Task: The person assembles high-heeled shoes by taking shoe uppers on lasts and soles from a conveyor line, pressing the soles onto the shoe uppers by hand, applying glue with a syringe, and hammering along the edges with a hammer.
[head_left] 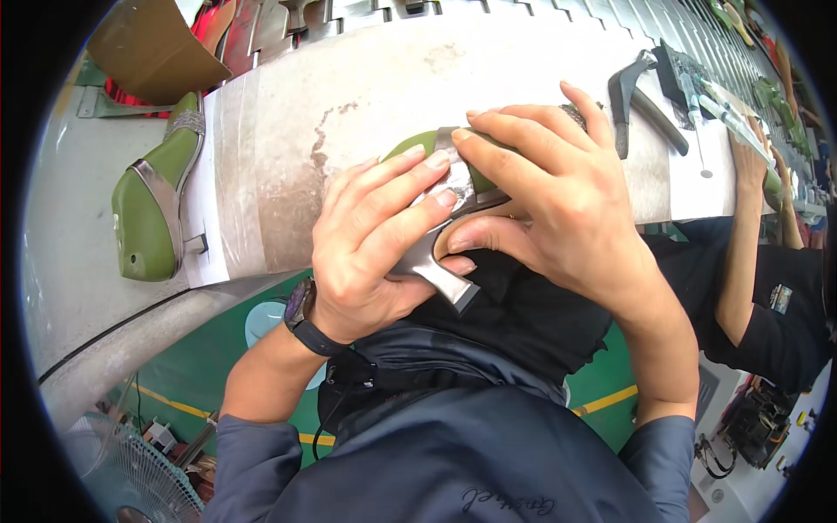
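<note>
Both my hands are on a green high-heeled shoe [410, 146] with a shiny grey strap and a metallic heel [449, 283], held over the near edge of the workbench. My left hand [370, 244] wraps its near left side, fingers lying across the strap. From the right, my right hand [558, 183] grips the shoe with fingers over the top and thumb under the sole by the heel. Much of the shoe is hidden beneath my fingers. A similar green shoe [144, 218] lies on the bench at the far left.
Pincers with dark handles [623, 96] lie on the pale workbench cover [288, 174] to the right, near a black holder [671, 74]. Beyond is a co-worker's arm [745, 200]. A metal slatted conveyor [602, 17] runs behind; a fan [122, 471] stands lower left.
</note>
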The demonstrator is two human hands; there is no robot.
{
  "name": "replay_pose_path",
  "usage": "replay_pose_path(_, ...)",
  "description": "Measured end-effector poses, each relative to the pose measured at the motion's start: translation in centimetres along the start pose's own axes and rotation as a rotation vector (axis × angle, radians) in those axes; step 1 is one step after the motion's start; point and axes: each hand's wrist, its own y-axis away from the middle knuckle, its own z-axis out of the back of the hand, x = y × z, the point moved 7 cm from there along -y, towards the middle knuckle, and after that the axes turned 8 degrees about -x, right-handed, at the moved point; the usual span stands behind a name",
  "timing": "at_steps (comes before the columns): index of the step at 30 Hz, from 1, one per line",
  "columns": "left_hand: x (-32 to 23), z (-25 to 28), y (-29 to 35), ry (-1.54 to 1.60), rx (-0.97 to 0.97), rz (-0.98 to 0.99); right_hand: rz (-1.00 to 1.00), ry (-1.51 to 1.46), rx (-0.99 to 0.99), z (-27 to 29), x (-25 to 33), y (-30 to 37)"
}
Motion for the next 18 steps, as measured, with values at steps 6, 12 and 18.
replay_pose_path(6, -0.2, -0.1, 0.6, -0.038, 0.035, 0.0, -0.035, -0.016, -0.004, 0.4, 0.5, -0.3)
replay_pose_path(12, -0.5, -0.9, 1.8, -0.104, 0.008, -0.004, -0.199, 0.058, 0.399, -0.4, -0.2, -3.3)
replay_pose_path(18, -0.7, -1.1, 0.4, -0.07, 0.201, 0.125, 0.013, 0.162, -0.011, 1.2, -1.5, -0.8)
